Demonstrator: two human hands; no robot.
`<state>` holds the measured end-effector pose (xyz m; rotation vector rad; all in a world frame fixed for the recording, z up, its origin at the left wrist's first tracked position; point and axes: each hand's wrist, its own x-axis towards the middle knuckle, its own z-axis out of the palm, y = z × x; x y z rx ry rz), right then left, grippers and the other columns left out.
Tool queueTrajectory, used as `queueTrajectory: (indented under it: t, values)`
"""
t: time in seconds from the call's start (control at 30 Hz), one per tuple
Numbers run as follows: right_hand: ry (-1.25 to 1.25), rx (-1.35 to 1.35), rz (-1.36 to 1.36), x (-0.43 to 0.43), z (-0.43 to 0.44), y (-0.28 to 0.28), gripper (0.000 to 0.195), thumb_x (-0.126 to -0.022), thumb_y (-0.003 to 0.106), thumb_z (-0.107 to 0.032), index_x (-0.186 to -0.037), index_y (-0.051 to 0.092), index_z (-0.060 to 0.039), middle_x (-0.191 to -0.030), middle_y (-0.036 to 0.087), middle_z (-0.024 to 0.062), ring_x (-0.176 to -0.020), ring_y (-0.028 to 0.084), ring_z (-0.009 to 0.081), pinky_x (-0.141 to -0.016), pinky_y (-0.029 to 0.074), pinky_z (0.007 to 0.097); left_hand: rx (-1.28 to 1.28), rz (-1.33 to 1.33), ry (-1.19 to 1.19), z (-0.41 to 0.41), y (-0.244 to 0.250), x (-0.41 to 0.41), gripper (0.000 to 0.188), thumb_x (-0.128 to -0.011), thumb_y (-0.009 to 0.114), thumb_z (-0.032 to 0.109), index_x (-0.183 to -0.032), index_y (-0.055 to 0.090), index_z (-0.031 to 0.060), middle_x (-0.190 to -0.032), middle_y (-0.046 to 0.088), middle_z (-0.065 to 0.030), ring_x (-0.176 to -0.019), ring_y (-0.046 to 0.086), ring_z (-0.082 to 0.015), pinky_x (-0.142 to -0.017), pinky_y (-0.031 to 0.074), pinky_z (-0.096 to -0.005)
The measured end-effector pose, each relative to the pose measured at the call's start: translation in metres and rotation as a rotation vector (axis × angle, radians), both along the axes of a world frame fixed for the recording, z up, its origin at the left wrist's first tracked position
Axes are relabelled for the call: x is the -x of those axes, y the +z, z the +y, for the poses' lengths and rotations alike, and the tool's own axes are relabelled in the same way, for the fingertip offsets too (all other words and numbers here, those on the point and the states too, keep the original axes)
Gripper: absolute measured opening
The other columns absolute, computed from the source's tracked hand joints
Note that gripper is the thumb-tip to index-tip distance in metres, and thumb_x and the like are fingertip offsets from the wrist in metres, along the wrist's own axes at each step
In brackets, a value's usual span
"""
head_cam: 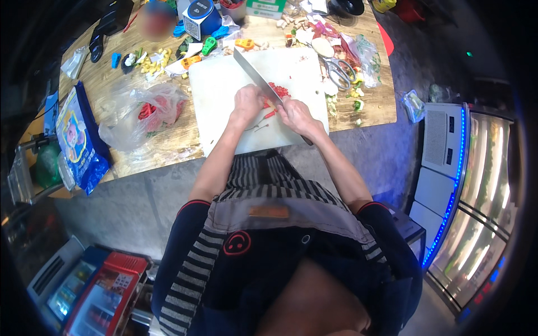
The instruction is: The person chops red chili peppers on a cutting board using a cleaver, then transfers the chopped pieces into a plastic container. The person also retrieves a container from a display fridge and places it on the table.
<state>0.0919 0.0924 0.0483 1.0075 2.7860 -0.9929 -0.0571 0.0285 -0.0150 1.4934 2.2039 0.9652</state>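
My right hand (296, 114) is closed round the rear of a long kitchen knife (257, 76), whose dark handle end shows below the hand. The blade slants up and left over a white cutting board (218, 88). Beside the blade, at its left, my left hand (249, 102) has its fingers curled down on the board; what lies under them is hidden. Chopped red chili peppers (279, 90) lie in a small heap at the blade's right side. Larger red chili pieces (268, 114) and thin chili stems (261, 127) lie on the board between my hands.
Left of the board are an open plastic bag of red chilies (155, 110) and a blue printed bag (80, 138). Scissors (339, 72) and vegetable scraps (358, 105) lie at the right. Beyond the board are yellow pieces (157, 62), coloured clips (209, 45) and a blue container (202, 19).
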Motion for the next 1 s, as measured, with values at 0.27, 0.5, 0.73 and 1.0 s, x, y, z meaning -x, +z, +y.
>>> queueTrajectory:
  t: [0.27,0.5,0.73,1.0]
  values:
    - [-0.017,0.096,0.054,-0.002,0.010,-0.016,0.023,-0.081,0.049,-0.017,-0.074,0.051,0.0054,-0.067,0.056,0.0260,-0.068,0.056,0.0397,-0.065,0.044,0.0444,0.002,-0.007,-0.004,-0.002,-0.005,0.000,0.006,-0.064,0.064,0.005,-0.070,0.064,0.0036,-0.070,0.060,-0.0139,-0.064,0.059,-0.0293,-0.061,0.048,-0.0361]
    - [-0.071,0.177,0.086,0.001,0.019,-0.022,0.025,-0.082,0.049,-0.016,-0.080,0.048,0.0079,-0.062,0.053,0.0235,-0.063,0.055,0.0368,-0.062,0.044,0.0416,0.142,-0.039,0.002,-0.010,0.009,0.007,0.006,-0.067,0.059,0.004,-0.073,0.062,0.0044,-0.077,0.059,-0.0156,-0.073,0.058,-0.0325,-0.067,0.046,-0.0397]
    - [-0.067,0.046,0.084,-0.027,0.004,-0.006,0.023,-0.080,0.050,-0.015,-0.080,0.051,0.0075,-0.067,0.056,0.0259,-0.067,0.057,0.0396,-0.064,0.045,0.0442,-0.115,0.043,0.025,-0.045,0.017,0.001,0.007,-0.061,0.059,0.001,-0.068,0.058,0.0026,-0.069,0.055,-0.0144,-0.069,0.053,-0.0322,-0.064,0.045,-0.0402]
    - [-0.051,0.037,0.039,-0.031,-0.025,-0.007,0.020,-0.081,0.049,-0.014,-0.083,0.050,0.0057,-0.067,0.057,0.0247,-0.067,0.058,0.0391,-0.063,0.046,0.0445,-0.177,0.009,-0.068,-0.042,0.010,-0.025,0.015,-0.058,0.069,0.001,-0.069,0.057,0.0008,-0.070,0.055,-0.0118,-0.072,0.053,-0.0295,-0.068,0.044,-0.0365]
